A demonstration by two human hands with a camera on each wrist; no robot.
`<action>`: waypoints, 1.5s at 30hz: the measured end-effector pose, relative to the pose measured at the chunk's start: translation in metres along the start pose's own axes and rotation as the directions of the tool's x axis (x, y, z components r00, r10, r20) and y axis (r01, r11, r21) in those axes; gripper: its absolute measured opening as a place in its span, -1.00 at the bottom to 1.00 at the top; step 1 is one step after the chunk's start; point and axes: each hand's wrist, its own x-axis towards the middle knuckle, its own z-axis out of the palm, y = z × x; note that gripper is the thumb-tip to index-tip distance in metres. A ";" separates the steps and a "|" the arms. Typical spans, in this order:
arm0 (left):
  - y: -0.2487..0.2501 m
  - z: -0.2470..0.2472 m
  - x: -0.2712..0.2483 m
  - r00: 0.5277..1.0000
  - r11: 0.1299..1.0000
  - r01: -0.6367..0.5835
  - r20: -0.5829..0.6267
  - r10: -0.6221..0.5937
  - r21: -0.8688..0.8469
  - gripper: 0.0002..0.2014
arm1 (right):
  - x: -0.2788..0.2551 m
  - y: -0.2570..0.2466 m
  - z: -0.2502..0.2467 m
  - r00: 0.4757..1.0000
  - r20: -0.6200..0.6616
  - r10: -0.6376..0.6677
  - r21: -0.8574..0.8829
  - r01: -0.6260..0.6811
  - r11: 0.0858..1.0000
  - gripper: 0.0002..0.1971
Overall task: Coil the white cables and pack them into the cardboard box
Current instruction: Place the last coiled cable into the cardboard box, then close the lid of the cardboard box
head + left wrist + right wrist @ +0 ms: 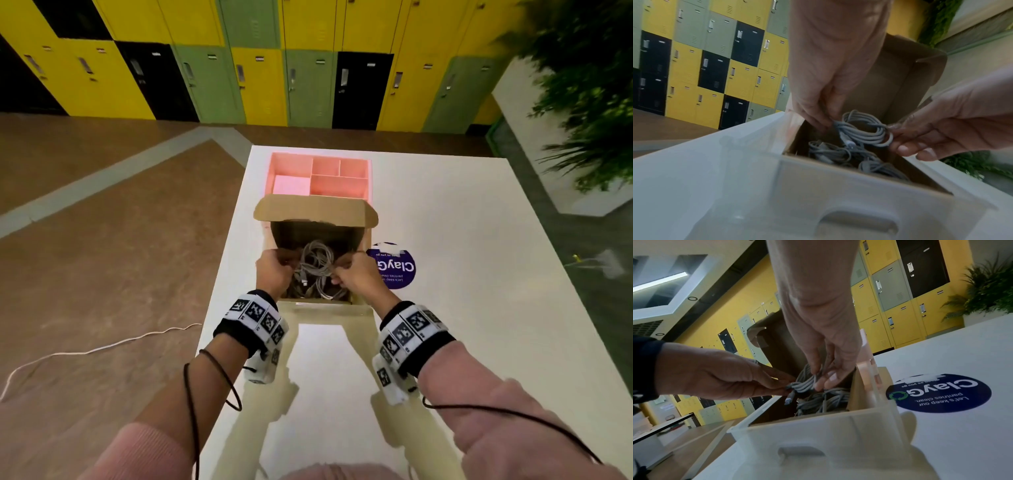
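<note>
The coiled white cable (865,131) hangs just over the open cardboard box (311,209), above the cable bundles (838,155) already inside. It looks light, limp and springy, likely to unwind if freed. The left hand (274,270) pinches its left side and the right hand (352,274) pinches its right, a sound opposite-sides hold. On the white table (462,308), a pink tray (322,176) sits beyond the box.

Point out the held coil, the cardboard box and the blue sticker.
coil (865,129), left wrist view, its bundled loops.
cardboard box (308,209), head view, its open flap.
blue sticker (953,394), right wrist view, its printed face.
</note>
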 end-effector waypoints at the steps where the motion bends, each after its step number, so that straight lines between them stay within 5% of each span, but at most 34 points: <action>1: -0.005 0.000 0.004 1.000 1.000 0.005 0.008 -0.005 0.023 -0.71 | 0.003 0.000 0.004 1.000 0.022 0.016 -0.028 -0.016 0.999 -0.80; 7: -0.028 0.008 0.009 0.995 0.972 -0.071 0.078 0.055 0.222 -0.69 | 0.015 0.009 0.014 0.982 0.166 0.093 -0.413 -0.017 0.911 -0.65; 13: -0.031 0.015 0.009 0.986 0.871 -0.164 0.094 0.136 0.462 -0.73 | 0.020 0.014 0.019 0.984 0.141 0.113 -0.511 -0.025 0.859 -0.54; 16: -0.029 0.010 0.012 0.989 0.870 -0.151 0.075 0.131 0.470 -0.76 | 0.020 0.013 0.012 0.981 0.153 0.122 -0.447 -0.041 0.894 -0.57; 22: -0.025 -0.016 0.023 0.989 0.974 -0.071 -0.110 0.096 0.215 -0.88 | 0.015 0.014 -0.027 0.994 0.070 0.084 -0.251 -0.064 0.966 -0.68; 24: -0.020 -0.025 0.026 0.976 0.982 -0.108 -0.172 0.135 0.154 -0.77 | 0.012 0.012 -0.039 0.994 0.044 0.096 -0.245 -0.083 0.966 -0.65; 28: 0.000 -0.038 0.025 0.946 0.974 -0.224 -0.232 0.226 0.033 -0.36 | 0.004 0.002 -0.059 0.996 -0.056 0.072 -0.164 -0.081 0.983 -0.29; 33: 0.023 -0.045 0.022 0.894 0.926 -0.374 -0.251 0.372 0.042 -0.14 | 0.001 -0.018 -0.064 0.968 -0.194 -0.159 -0.034 0.156 0.987 0.13; 38: 0.036 -0.037 0.013 0.861 0.899 -0.421 -0.259 0.439 0.122 -0.18 | -0.010 -0.036 -0.062 0.890 -0.268 -0.369 -0.126 0.347 0.929 0.08; 45: 0.034 -0.034 0.020 0.878 0.898 -0.408 -0.198 0.436 0.168 -0.24 | -0.010 -0.040 -0.052 0.857 -0.221 -0.466 -0.276 0.403 0.873 -0.32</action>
